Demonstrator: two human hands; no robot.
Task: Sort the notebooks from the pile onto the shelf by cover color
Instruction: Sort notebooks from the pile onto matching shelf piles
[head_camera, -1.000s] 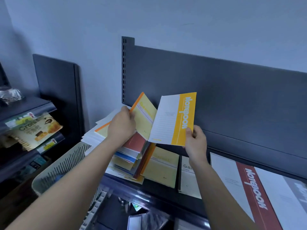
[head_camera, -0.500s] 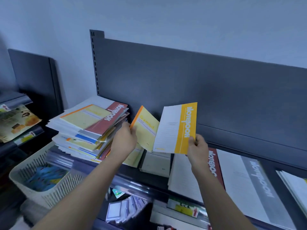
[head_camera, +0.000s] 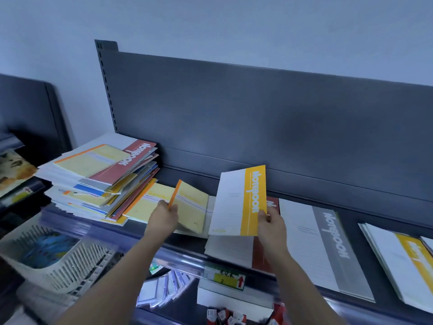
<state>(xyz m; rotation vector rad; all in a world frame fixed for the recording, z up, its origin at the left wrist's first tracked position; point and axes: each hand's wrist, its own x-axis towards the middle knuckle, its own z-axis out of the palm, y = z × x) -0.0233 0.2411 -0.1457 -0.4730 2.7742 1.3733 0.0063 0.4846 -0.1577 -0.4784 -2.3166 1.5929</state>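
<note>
Your right grip (head_camera: 271, 227) pinches the yellow-band notebook (head_camera: 241, 202) at its lower corner, long axis upright; the matching yellow stack (head_camera: 403, 259) lies on the shelf (head_camera: 353, 219) well right of it, and your left grip (head_camera: 164, 219) pinches a pale-yellow notebook (head_camera: 191, 207).

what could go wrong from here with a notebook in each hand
1. The right grip pinches the yellow-band notebook by one bottom corner only; it may sag or slip.
2. It hovers over the red-band notebook, while the matching yellow-band stack lies far right; set down here, it would be mis-sorted.
3. The pile is splayed beside the left grip, which holds a pale yellow notebook; a nudge could slide notebooks toward the basket.
</note>
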